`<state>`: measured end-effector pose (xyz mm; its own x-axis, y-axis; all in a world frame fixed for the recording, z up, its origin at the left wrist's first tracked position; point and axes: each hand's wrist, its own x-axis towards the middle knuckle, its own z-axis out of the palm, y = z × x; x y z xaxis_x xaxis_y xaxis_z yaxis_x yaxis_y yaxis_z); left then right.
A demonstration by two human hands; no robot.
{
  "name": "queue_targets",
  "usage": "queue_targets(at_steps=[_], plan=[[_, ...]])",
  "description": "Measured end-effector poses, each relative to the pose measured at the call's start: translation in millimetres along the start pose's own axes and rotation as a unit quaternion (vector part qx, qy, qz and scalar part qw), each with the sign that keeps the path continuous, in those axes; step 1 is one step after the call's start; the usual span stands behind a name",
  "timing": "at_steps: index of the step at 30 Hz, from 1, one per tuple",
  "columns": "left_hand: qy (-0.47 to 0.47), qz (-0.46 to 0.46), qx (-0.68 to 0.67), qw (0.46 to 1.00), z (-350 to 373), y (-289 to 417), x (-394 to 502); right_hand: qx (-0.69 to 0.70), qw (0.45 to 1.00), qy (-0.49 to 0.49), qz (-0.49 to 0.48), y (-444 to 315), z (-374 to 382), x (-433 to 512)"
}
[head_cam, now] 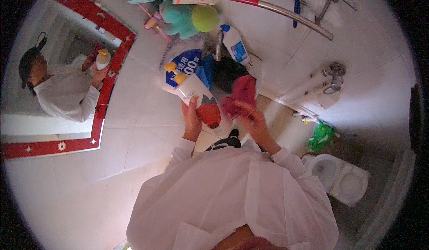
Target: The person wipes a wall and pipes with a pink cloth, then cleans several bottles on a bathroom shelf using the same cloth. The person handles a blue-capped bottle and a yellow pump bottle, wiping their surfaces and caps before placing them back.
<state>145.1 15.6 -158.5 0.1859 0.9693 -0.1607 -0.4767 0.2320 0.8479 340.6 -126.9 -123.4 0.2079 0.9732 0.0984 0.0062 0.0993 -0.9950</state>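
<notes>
My left hand [191, 121] grips a white pump bottle [194, 89] with a yellow pump head and a red and dark lower section. The bottle is tilted, its pump pointing to the upper left, and it bears writing. In my right hand [257, 126], blurred by motion, is a crumpled dark red cloth [244, 86], held just to the right of the bottle. Beyond both hands are a blue and white plastic package [184, 62] with printing and a black item [231, 74], which I cannot make out clearly.
A white bottle with a blue cap [234, 44] stands at the back. Above it runs a metal rail [285, 13] with cloths. On the left wall hangs a red-framed mirror [115, 59]. To the right are a wall tap [335, 76], a green bag [321, 136] and a toilet [348, 183].
</notes>
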Motion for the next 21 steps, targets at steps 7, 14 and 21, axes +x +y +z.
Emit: queue_targets(at_steps=[7, 14, 21], plan=[[-0.103, -0.069, -0.092, 0.988, 2, 2, -3, -0.303, 0.899, -0.042, -0.313, -36, 59, 65], [-0.110, -0.018, -0.146, 0.983, 25, 8, 5, -0.330, 0.899, -0.028, -0.286, -46, 61, 67], [-0.143, -0.065, -0.138, 0.978, 42, 14, 1, -0.239, 0.933, 0.051, -0.266, -36, 44, 90]])
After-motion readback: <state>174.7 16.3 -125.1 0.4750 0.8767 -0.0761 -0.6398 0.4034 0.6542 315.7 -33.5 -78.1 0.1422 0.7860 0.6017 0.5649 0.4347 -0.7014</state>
